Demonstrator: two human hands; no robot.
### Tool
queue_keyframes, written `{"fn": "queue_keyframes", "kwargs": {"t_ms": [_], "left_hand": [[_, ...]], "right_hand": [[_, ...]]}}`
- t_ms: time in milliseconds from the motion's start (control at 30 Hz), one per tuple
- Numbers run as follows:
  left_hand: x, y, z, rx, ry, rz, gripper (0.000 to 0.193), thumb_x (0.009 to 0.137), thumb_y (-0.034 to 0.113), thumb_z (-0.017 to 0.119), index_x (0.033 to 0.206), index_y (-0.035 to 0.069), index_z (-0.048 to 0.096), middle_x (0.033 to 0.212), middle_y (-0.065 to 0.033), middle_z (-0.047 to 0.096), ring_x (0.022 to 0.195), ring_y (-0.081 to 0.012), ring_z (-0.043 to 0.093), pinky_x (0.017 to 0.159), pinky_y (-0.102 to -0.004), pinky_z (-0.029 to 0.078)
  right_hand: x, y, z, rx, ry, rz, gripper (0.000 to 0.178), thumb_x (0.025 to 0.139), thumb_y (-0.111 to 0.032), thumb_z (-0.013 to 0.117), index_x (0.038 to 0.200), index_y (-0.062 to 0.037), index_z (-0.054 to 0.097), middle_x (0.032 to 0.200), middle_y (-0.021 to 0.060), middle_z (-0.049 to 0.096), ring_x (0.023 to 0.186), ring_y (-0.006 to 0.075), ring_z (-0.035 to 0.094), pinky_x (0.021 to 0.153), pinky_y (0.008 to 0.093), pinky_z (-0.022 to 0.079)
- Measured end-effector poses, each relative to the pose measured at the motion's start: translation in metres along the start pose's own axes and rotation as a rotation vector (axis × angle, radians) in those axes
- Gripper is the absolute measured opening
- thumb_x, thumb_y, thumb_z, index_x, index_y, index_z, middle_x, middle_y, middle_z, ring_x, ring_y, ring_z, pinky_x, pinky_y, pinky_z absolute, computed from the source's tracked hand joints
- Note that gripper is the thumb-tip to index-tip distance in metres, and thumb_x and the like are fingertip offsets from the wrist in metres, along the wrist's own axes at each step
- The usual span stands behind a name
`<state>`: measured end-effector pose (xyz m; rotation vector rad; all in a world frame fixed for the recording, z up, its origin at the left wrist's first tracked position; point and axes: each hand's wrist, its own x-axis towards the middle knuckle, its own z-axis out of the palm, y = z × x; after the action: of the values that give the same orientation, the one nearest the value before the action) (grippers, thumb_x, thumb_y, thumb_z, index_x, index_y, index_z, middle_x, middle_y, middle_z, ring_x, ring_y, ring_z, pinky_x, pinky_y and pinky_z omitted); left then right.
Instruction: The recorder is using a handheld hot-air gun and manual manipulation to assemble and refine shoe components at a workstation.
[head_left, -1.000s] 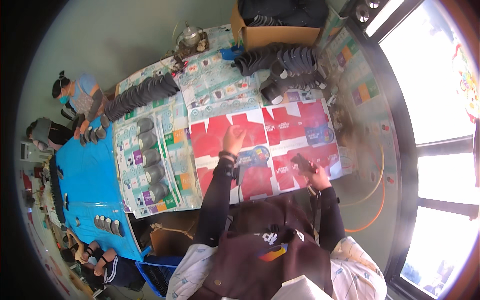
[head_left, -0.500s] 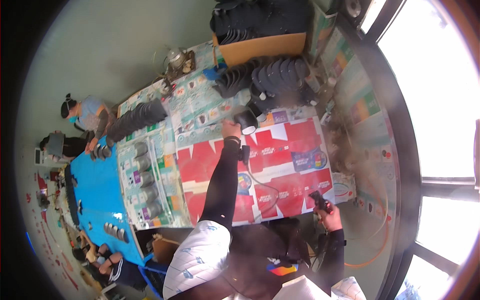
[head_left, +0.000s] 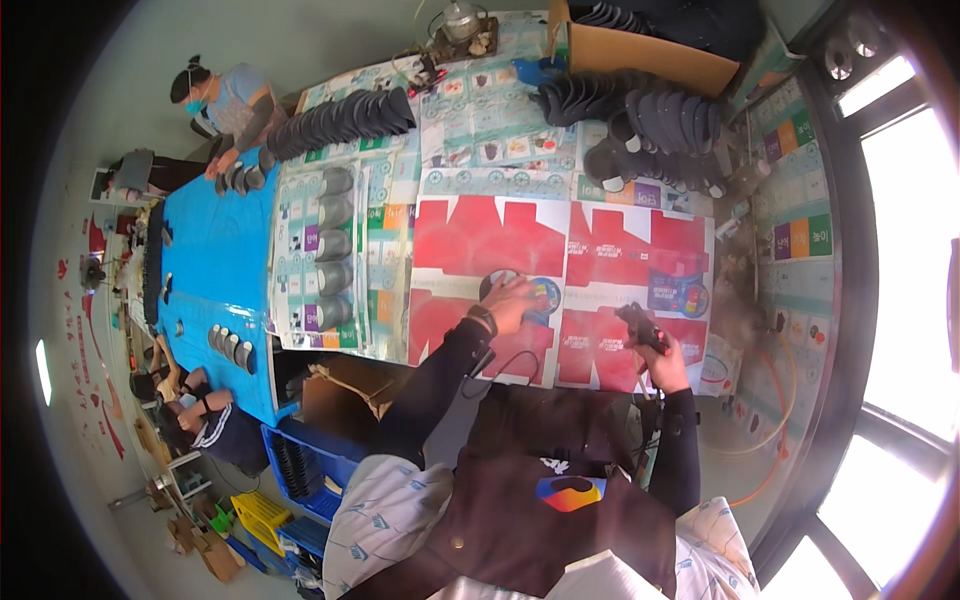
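Observation:
My left hand [head_left: 511, 306] is over the red and white printed sheets, its fingers on a dark, rounded, cup-shaped piece [head_left: 494, 282]. The hand covers most of that piece, and only its dark far edge shows. On the right, my right hand [head_left: 668, 366] grips a black spray gun [head_left: 638, 323] with a red part, its front end toward the left. The red printed sheets [head_left: 480, 240] lie under both. Beyond them stands a pile of similar dark curved pieces [head_left: 672, 125].
Left of the sheets runs a column of grey cups [head_left: 336, 244]. Behind it lies a long stack of dark pieces [head_left: 340, 122]. A co-worker [head_left: 240, 105] handles pieces at the blue table [head_left: 220, 270]. An open carton [head_left: 650, 55] stands far right; an orange hose [head_left: 775, 465] hangs at right.
My left hand has come back from beside the far pile to the nearer part of the red sheets with the dark piece. My right hand still holds the spray gun. The view has shifted.

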<state>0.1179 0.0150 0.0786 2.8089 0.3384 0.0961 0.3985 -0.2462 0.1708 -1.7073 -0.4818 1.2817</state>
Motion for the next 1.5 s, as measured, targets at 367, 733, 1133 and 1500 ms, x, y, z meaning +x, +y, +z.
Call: {"fn": "queue_keyframes", "kwargs": {"t_ms": [367,733,1133,1500], "left_hand": [[-0.056,-0.027,0.043,-0.578,0.168,-1.092,0.035,0.082,0.023,0.078,0.102,0.0,0.061,0.086,-0.0204,0.071,0.084,-0.0398,0.071,0.075,-0.0488,0.055],[-0.05,0.005,0.059,-0.683,0.094,-0.897,0.038,0.087,0.023,0.077,0.115,0.003,0.06,0.094,-0.0155,0.074,0.088,-0.0327,0.073,0.078,-0.0436,0.057],[-0.055,0.013,0.053,-0.823,0.072,-0.92,0.042,0.091,0.017,0.072,0.128,0.002,0.058,0.103,-0.0144,0.076,0.093,-0.0266,0.075,0.083,-0.0384,0.058],[-0.065,0.014,0.028,-1.069,0.045,-0.713,0.042,0.092,0.013,0.068,0.131,0.0,0.061,0.121,-0.0174,0.072,0.108,-0.0263,0.072,0.091,-0.037,0.056]], "right_hand": [[0.026,-0.04,0.12,-0.321,-0.087,0.014,0.04,0.085,-0.022,0.078,0.12,-0.0031,0.068,0.077,0.0118,0.069,0.062,0.0173,0.064,0.059,0.0358,0.049],[0.05,-0.036,0.169,-0.57,-0.078,-0.097,0.029,0.084,-0.018,0.066,0.108,-0.003,0.066,0.081,0.023,0.067,0.08,0.0432,0.067,0.071,0.0484,0.052],[0.046,-0.031,0.167,-0.679,0.022,-0.142,0.024,0.086,-0.02,0.063,0.103,-0.0042,0.067,0.089,0.0302,0.067,0.091,0.0509,0.064,0.076,0.0561,0.052],[0.036,-0.014,0.155,-0.658,0.105,-0.164,0.024,0.087,-0.02,0.062,0.104,-0.0044,0.067,0.089,0.0295,0.067,0.091,0.0508,0.065,0.075,0.0573,0.051]]}}
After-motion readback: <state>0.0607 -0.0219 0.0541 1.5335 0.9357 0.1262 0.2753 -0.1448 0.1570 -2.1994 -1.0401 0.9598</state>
